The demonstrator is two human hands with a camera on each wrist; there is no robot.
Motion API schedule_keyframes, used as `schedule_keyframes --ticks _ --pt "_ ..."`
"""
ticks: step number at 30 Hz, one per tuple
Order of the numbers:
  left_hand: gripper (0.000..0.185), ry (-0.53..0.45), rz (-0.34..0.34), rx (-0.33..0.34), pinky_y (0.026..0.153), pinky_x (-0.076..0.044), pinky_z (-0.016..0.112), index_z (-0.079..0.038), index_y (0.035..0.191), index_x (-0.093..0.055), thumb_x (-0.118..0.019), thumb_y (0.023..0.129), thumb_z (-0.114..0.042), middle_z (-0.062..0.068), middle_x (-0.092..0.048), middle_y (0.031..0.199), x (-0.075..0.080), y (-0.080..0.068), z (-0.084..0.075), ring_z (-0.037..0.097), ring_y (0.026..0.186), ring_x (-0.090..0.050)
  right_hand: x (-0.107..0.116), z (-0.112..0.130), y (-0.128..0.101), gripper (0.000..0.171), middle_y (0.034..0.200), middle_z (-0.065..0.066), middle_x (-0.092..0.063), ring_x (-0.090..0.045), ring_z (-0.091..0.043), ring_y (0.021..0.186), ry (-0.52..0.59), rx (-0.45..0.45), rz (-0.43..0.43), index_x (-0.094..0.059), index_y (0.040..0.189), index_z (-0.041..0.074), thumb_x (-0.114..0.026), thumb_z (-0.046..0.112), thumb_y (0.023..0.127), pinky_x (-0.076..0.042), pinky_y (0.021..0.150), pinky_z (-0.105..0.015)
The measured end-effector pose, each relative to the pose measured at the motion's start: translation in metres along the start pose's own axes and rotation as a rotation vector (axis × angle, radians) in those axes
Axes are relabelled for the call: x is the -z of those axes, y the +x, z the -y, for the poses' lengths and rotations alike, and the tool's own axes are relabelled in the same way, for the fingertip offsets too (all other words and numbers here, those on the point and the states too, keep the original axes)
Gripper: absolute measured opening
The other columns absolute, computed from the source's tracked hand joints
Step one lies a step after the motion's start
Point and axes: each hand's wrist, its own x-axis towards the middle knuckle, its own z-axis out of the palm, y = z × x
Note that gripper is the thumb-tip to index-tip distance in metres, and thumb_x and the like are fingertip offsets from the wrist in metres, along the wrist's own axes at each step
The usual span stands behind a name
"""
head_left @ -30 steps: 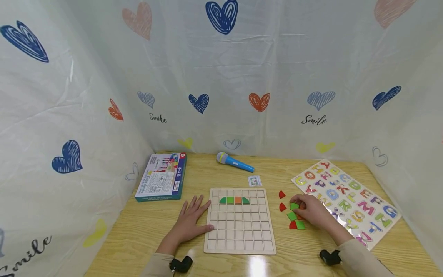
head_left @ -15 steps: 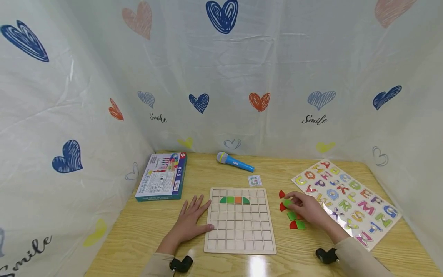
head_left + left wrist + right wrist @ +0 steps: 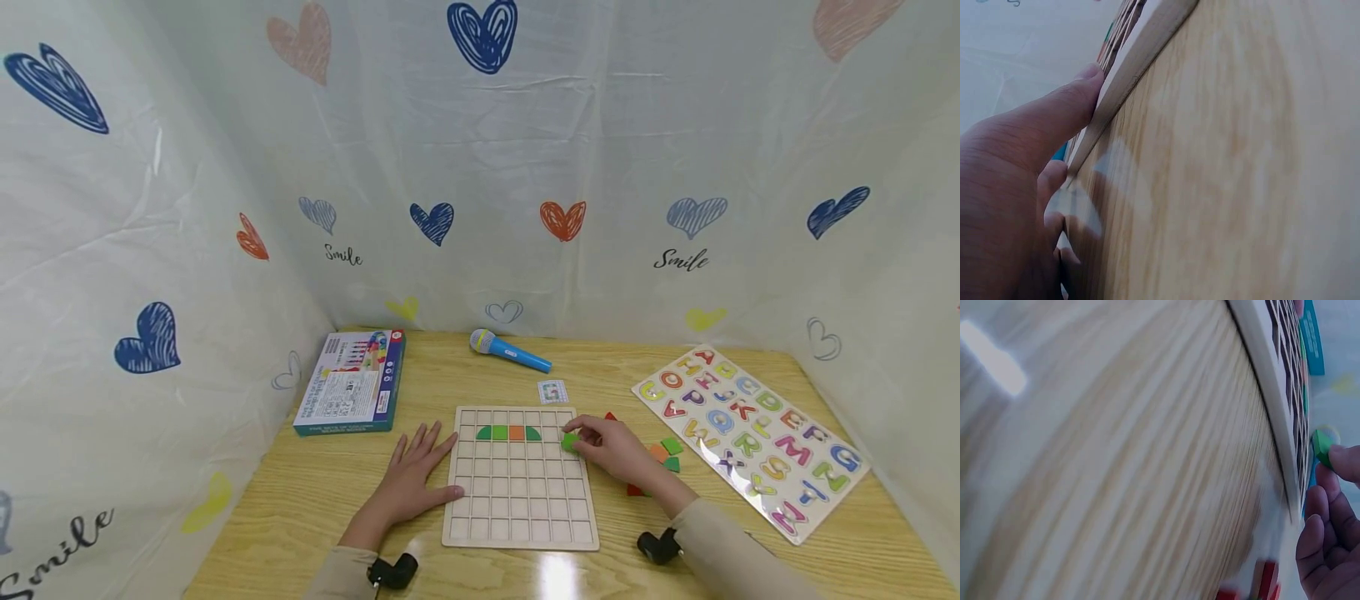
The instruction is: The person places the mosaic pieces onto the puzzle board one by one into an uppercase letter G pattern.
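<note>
Moving over from the loose pieces [image 3: 664,455], the right hand [image 3: 611,446] is pinching a green piece [image 3: 570,442] above the grid board [image 3: 520,517]. Left hand [image 3: 411,479] is lying flat, steadying it.

Left hand [image 3: 415,477] lies flat, palm down, fingers [image 3: 432,438] straight and spread, thumb extended sideways; right hand [image 3: 611,448] extends forward, fingertips [image 3: 579,435] curled in a pinch; both forearms sleeved, wrists low.
</note>
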Motion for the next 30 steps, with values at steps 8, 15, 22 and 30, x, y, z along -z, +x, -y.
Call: schedule_keyframes --ticks 8,15,22,30 --pt "0.088 -0.007 0.002 0.003 0.123 0.006 0.058 -0.024 0.161 -0.035 -0.065 0.089 -0.065 0.01 -0.015 0.17 0.001 0.0 -0.001 0.034 0.156 -0.004 -0.028 0.029 0.022 0.016 0.086 0.008 -0.061 -0.054 -0.01 0.075 0.034 0.022 0.035 -0.071 0.113 0.018 -0.068 0.014 0.098 -0.047 0.067 -0.024" --pt "0.087 0.006 0.006 0.003 0.123 0.007 0.058 -0.026 0.161 -0.034 -0.064 0.089 -0.066 0.009 -0.014 0.17 0.0 0.001 0.0 0.034 0.156 -0.003 -0.051 0.045 0.037 0.015 0.086 0.012 -0.063 -0.055 -0.005 0.075 0.042 0.101 0.039 -0.072 0.109 0.019 -0.068 0.011 0.097 -0.049 0.07 -0.024" --pt "0.087 0.009 -0.002 -0.003 0.123 0.005 0.059 -0.024 0.16 -0.035 -0.064 0.09 -0.065 0.011 -0.015 0.169 0.001 0.0 -0.001 0.035 0.156 -0.005 -0.068 0.06 0.051 0.014 0.081 0.011 -0.061 -0.054 -0.004 0.071 0.038 0.118 0.063 -0.072 0.108 0.018 -0.068 0.011 0.096 -0.048 0.067 -0.024" --pt "0.086 0.008 -0.003 -0.014 0.123 0.004 0.059 -0.024 0.16 -0.036 -0.064 0.09 -0.064 0.011 -0.016 0.169 0.0 0.001 0.0 0.035 0.156 -0.006 -0.082 0.074 0.061 0.014 0.078 0.012 -0.062 -0.054 -0.004 0.067 0.012 0.119 0.089 -0.071 0.108 0.017 -0.067 0.011 0.096 -0.048 0.064 -0.025"
